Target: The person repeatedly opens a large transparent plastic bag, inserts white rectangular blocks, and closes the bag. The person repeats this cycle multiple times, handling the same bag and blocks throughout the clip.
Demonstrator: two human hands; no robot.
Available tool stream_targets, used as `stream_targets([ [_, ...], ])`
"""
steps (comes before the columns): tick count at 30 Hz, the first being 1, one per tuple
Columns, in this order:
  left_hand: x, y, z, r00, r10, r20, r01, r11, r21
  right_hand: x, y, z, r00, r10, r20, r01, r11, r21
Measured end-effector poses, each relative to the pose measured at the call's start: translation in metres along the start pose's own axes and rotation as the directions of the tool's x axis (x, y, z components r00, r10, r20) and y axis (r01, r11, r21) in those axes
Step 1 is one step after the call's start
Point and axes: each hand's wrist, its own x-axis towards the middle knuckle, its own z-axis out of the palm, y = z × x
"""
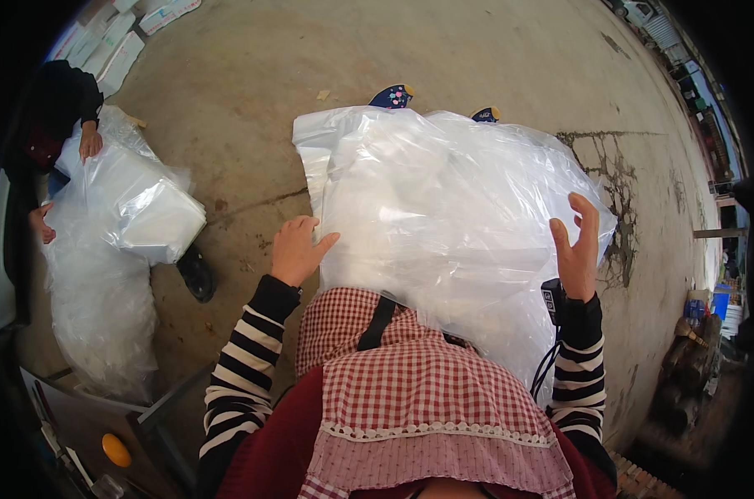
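A large heap of clear plastic sheets or bags lies across my lap, over a red checked apron. At the heap's left edge is my left hand, thumb and fingers apart, its fingertips by the plastic. My right hand is at the right side of the heap with its fingers curved and spread, nothing gripped between them. A small black device sits at my right wrist with a cable below. The tips of two dark floral shoes show beyond the plastic.
At the left, a co-worker has both hands on another pile of clear plastic. White foam boxes stand at the upper left. A table with a yellow round object is at the lower left. Cracks mark the concrete floor.
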Motion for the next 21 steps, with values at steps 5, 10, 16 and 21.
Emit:
stream_targets([
  [5,0.046,0.058,0.038,0.927,0.149,0.344,-0.152,0.988,-0.018,0.034,-0.042,0.118,0.704,-0.31,0.639,0.494,0.861,-0.126],
  [10,0.064,0.08,0.041,0.957,0.184,0.225,-0.172,0.983,-0.072,0.046,0.003,0.171,0.841,-0.083,0.535,0.182,0.974,-0.135],
  [16,0.093,0.136,0.046,0.991,0.114,-0.065,-0.126,0.965,-0.23,0.087,-0.049,0.139,0.839,0.17,0.517,-0.529,0.477,0.702],
  [21,0.172,0.098,0.049,0.918,-0.153,-0.367,0.057,0.964,-0.26,0.078,-0.064,0.112,0.95,-0.033,0.309,-0.094,0.917,0.388],
])
